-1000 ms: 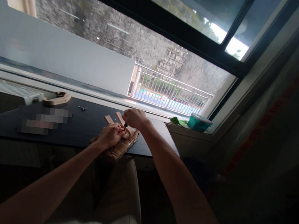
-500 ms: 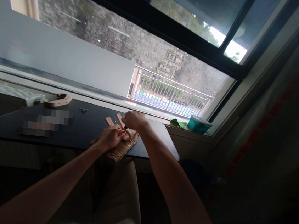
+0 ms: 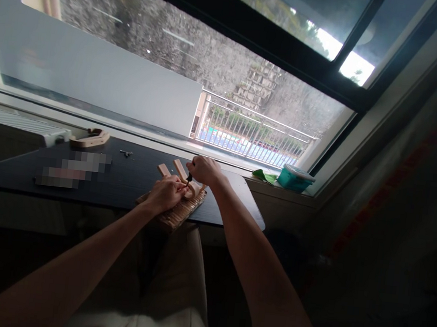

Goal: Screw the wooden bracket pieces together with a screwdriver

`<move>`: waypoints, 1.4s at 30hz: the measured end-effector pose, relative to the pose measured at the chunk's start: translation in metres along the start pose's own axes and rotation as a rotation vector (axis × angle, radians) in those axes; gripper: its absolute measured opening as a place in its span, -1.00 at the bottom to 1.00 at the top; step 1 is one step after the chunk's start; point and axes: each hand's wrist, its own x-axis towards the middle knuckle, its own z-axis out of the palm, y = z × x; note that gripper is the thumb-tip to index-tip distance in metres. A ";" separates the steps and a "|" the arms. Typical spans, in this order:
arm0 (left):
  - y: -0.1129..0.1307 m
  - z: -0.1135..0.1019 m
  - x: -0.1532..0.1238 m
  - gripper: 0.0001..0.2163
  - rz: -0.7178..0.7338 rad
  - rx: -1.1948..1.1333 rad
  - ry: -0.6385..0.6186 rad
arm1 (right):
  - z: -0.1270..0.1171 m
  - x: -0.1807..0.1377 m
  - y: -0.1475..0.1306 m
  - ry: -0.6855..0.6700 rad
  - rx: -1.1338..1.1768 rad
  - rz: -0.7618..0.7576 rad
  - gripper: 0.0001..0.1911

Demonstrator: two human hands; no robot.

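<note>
A slatted wooden board lies at the near edge of the black table, partly over the edge. On it stands a curved wooden piece with two arms sticking up. My left hand is closed around the lower part of that piece and holds it down. My right hand is closed on a small dark tool whose tip presses on the wooden piece. Both hands almost touch.
A second curved wooden part and a small metal screw lie at the back of the table. A teal lidded box and a green leaf sit on the window sill to the right. My light trousers show below.
The view has shifted slightly. Both hands stay on the wooden piece; the right hand with the tool has turned a little.
</note>
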 end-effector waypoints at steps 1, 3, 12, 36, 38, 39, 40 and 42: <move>0.000 0.000 0.000 -0.70 0.002 0.003 0.000 | 0.000 0.000 0.000 -0.003 0.000 0.018 -0.57; 0.001 0.000 0.000 -0.69 0.005 0.010 0.001 | 0.000 -0.001 0.000 -0.005 -0.001 0.033 -0.56; -0.001 -0.001 0.000 -0.70 0.040 0.024 -0.007 | -0.008 -0.005 -0.008 0.006 -0.028 -0.104 -0.69; 0.003 -0.001 0.002 -0.69 -0.003 0.051 0.005 | -0.017 -0.004 -0.005 -0.054 -0.030 -0.118 -0.69; 0.002 0.000 0.002 -0.69 -0.013 0.049 0.006 | -0.012 -0.003 -0.004 -0.033 -0.025 -0.136 -0.68; 0.001 0.000 0.002 -0.70 -0.016 0.048 0.005 | -0.009 -0.003 -0.004 -0.025 -0.022 -0.137 -0.67; 0.001 0.000 0.002 -0.70 -0.017 0.047 0.004 | -0.006 -0.002 -0.005 -0.020 -0.019 -0.132 -0.66; 0.002 0.000 0.001 -0.70 -0.014 0.048 0.004 | -0.001 0.000 -0.005 -0.014 -0.015 -0.110 -0.64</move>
